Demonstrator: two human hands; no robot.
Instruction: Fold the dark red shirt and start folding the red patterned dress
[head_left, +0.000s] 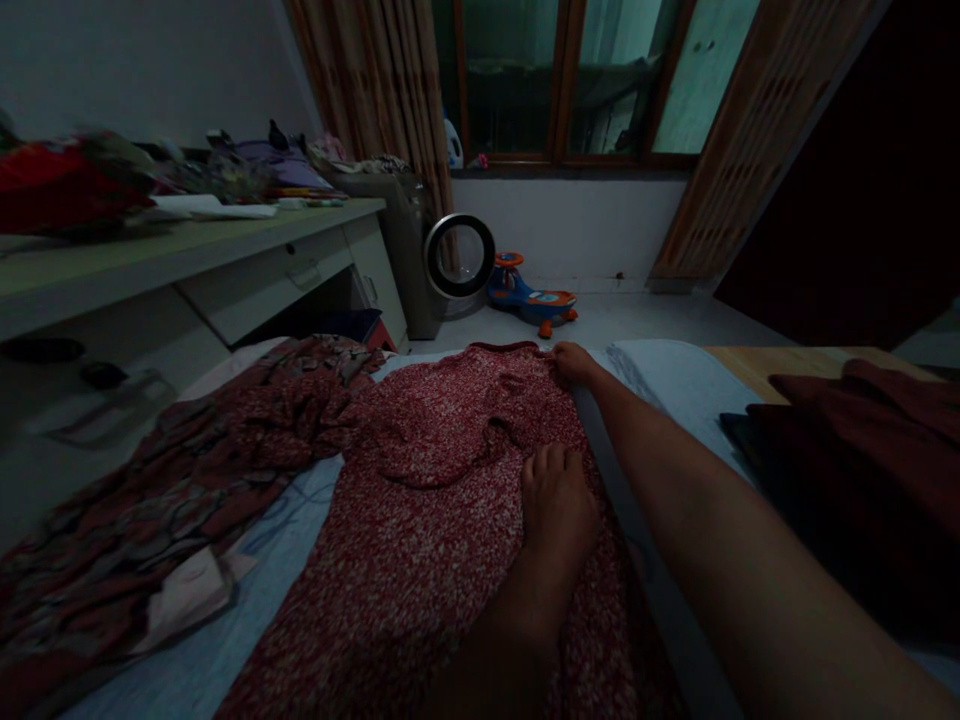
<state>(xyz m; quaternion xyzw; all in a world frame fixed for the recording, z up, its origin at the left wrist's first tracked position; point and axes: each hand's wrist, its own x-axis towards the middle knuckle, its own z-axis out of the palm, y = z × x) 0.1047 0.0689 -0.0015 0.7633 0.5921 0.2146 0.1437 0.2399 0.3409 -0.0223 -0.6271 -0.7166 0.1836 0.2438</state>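
A long red garment flecked with white (pixel 420 540), which looks like a dress, lies spread out with its neckline at the far end. One part of it is folded across the upper front. My right hand (pixel 574 363) is closed on its far right shoulder edge, beside the neckline. Nearer to me, my left hand (pixel 559 500) rests on the right side of the dress, palm down, fingers slightly bent and a little apart. The fabric under that palm is hidden.
A crumpled patterned cloth (pixel 202 450) lies left on the light blue bed cover (pixel 675 375). Folded dark red clothes (pixel 877 440) are at right. Beyond stand a cluttered desk (pixel 225 245), a washing machine with its round door (pixel 427 255) swung out, and a ride-on toy (pixel 529 298).
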